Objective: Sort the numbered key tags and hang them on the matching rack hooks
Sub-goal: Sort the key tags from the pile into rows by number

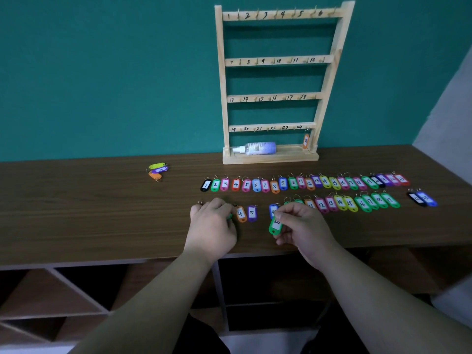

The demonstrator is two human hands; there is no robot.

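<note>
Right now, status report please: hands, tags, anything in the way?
Right hand pinches green tag 20. Left hand over near-row tags, grip hidden. Rack holds one orange tag, hook 24. Spray bottle lies in rack base, under bottom hooks.

Spray bottle (258,148), wooden table (76,213), teal wall (102,72)

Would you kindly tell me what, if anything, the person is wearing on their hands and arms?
Nothing that shows: the left hand and right hand are bare, without gloves, rings or a watch; the left forearm and right forearm are uncovered down to the picture's edge, no sleeve in sight.
</note>
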